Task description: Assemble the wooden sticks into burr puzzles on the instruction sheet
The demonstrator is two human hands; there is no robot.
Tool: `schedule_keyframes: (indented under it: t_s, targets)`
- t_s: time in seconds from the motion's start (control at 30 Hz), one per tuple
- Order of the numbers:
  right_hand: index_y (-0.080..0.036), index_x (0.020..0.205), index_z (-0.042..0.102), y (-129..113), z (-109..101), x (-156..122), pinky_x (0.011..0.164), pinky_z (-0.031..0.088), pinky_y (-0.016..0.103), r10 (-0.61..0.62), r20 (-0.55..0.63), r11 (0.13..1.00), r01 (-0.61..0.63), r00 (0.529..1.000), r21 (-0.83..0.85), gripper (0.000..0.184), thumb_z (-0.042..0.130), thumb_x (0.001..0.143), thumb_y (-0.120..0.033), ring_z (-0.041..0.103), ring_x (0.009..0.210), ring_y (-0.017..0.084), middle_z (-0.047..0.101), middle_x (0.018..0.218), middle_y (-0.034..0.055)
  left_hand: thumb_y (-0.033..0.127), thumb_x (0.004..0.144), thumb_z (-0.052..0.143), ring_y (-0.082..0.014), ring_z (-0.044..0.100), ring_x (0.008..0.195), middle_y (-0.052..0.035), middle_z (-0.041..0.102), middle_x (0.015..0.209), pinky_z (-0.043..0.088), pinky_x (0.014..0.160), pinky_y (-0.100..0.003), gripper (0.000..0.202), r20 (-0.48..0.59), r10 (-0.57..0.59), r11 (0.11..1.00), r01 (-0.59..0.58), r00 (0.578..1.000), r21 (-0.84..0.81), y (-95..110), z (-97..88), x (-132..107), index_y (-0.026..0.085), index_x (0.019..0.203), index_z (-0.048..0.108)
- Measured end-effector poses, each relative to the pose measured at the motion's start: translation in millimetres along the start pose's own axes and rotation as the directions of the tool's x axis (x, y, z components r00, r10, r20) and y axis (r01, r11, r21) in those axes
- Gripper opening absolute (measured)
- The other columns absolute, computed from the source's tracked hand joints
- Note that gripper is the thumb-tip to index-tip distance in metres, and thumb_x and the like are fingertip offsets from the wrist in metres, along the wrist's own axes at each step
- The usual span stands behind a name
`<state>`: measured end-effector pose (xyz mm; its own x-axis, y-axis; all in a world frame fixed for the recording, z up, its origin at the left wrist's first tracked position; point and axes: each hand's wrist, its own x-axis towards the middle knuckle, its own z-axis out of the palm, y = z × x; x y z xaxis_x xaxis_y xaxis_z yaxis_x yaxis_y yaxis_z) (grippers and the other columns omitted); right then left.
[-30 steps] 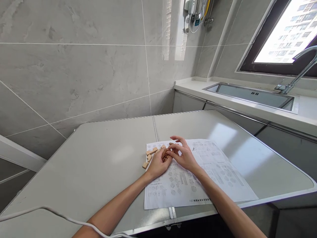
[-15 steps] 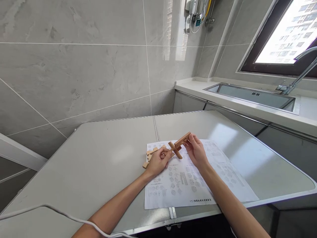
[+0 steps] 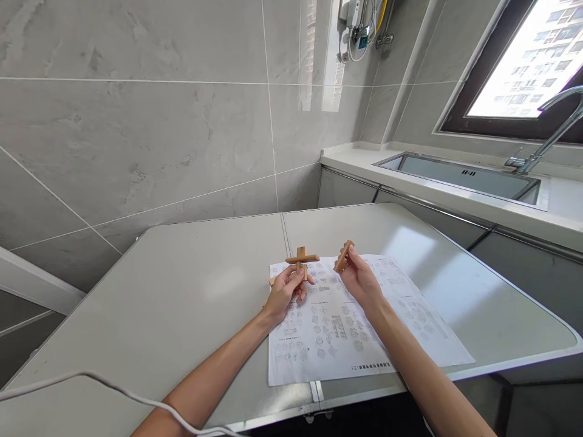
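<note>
My left hand (image 3: 288, 290) is closed on a few wooden puzzle pieces (image 3: 302, 258) fitted together in a cross shape, raised over the left side of a printed sheet. Between the fingertips of my right hand (image 3: 359, 276) is a single notched wooden puzzle piece (image 3: 344, 256), tilted and apart from the cross. The instruction sheet (image 3: 378, 346), printed with small diagrams, lies flat beneath both hands. Part of another wooden piece (image 3: 272, 281) shows beside my left hand; the rest is hidden behind it.
The pale folding table (image 3: 218, 261) has a centre seam and stands against a grey tiled wall (image 3: 182, 133). A white cable (image 3: 122, 397) crosses my left forearm. On the right are a counter with a sink (image 3: 464, 176) and a tap (image 3: 546, 136).
The single piece in my right hand has come away from the cross and is turned more upright. My left hand has turned the cross and moved it slightly left and up.
</note>
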<state>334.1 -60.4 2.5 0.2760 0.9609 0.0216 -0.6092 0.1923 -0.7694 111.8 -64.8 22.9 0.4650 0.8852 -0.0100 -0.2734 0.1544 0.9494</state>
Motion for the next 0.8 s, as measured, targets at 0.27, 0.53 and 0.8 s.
schedule_keyframes:
  t_s: [0.27,0.53,0.8]
  targets:
    - [-0.032,0.114,0.069,-9.5,12.4,-11.2,0.041,0.042,0.023,0.134,0.091,0.991,-0.130,0.987,-0.042,0.035,0.078,0.093,-0.058,0.044,0.053,0.010,0.061,0.084,-0.0026,0.050,0.093,0.078,-0.0069,0.054,0.052,-0.0058,0.070,0.099,0.037,0.048,-0.024,0.039,0.054,-0.058,0.994,0.063,0.997,-0.085,-0.6,-3.6,0.2,0.017,0.106,0.061]
    - [-0.030,0.119,0.070,-11.8,22.2,-17.9,0.043,0.038,0.024,0.179,0.177,0.982,-0.164,0.968,-0.096,0.040,0.080,0.090,-0.055,0.047,0.056,0.012,0.059,0.078,-0.0031,0.048,0.093,0.079,-0.0063,0.056,0.052,-0.0055,0.070,0.098,0.038,0.048,-0.022,0.037,0.084,-0.075,0.987,0.087,0.994,-0.137,-2.1,-5.6,1.7,0.016,0.102,0.064]
    - [-0.021,0.101,0.073,-8.5,24.9,-24.1,0.044,0.030,0.023,0.231,0.279,0.957,-0.166,0.932,-0.236,0.048,0.079,0.089,-0.066,0.029,0.046,0.007,0.050,0.060,-0.0074,0.048,0.089,0.082,-0.0076,0.057,0.048,-0.0047,0.071,0.088,0.037,0.045,-0.023,0.040,0.161,-0.110,0.978,0.135,0.981,-0.156,-3.9,-4.6,3.0,0.014,0.101,0.064]
